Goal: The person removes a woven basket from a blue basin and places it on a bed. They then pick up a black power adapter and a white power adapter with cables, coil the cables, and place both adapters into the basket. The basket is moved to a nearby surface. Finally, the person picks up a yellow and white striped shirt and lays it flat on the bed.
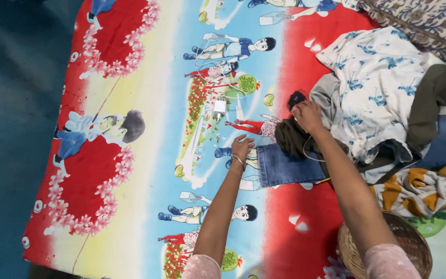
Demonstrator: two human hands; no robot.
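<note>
The thin cable looping under the right wrist could snag as the clothes shift, and I judge it might drag the white charger (219, 108), which lies just beyond the left hand (241, 146), across the bed (145, 170); the loose pile (383, 88) past the right hand (307, 115) could also slump onto the jeans. The left hand lies flat with fingers spread, pressing the near corner of the jeans (285, 165); the right hand is curled on a small black object (296, 98) at the pile's edge, though how firmly it grips I cannot tell.

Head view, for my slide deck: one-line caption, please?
Left hand presses folded jeans on a cartoon bedsheet; right hand reaches the clothes pile.
</note>
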